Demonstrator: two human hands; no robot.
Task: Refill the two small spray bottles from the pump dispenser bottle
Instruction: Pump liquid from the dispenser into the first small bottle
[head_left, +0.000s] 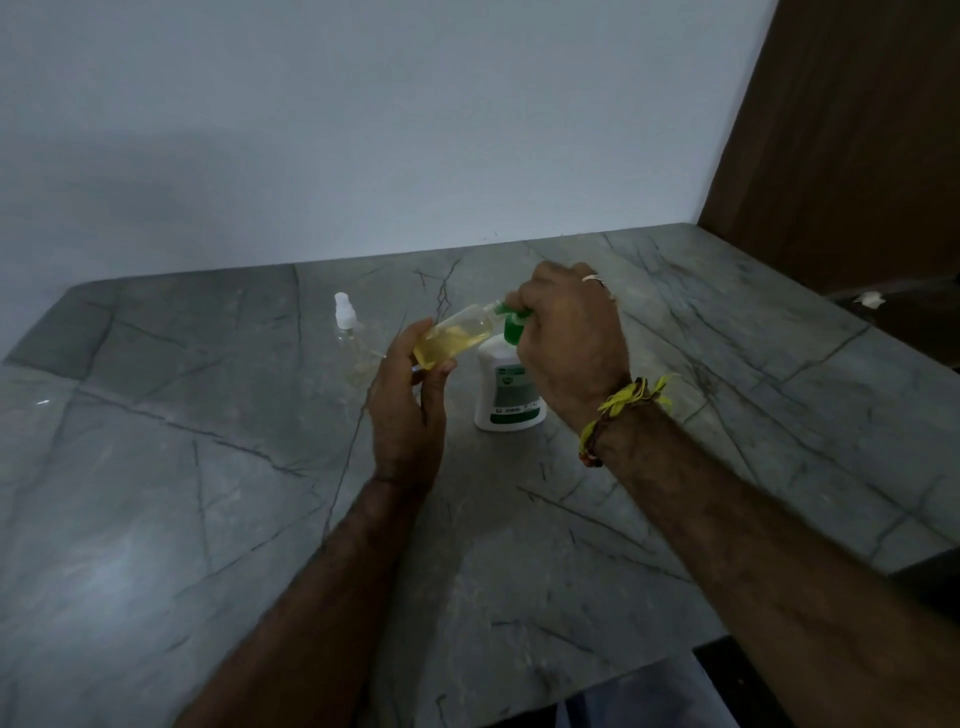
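My left hand (405, 410) grips a small clear bottle (457, 335) partly filled with yellow liquid, tilted with its open neck against the green pump spout. My right hand (569, 338) is closed over the green pump head (514, 330) of the white dispenser bottle (506, 387), which stands upright on the grey marble table (208, 493). A second small clear spray bottle (348, 332) with a white spray cap stands upright to the left, apart from both hands. The spout tip and the held bottle's mouth are partly hidden by my right fingers.
A white wall runs behind the table. A brown wooden panel (841, 135) stands at the right. A small white scrap (868, 298) lies beyond the table's right edge. The table's front edge (675, 657) drops off at lower right.
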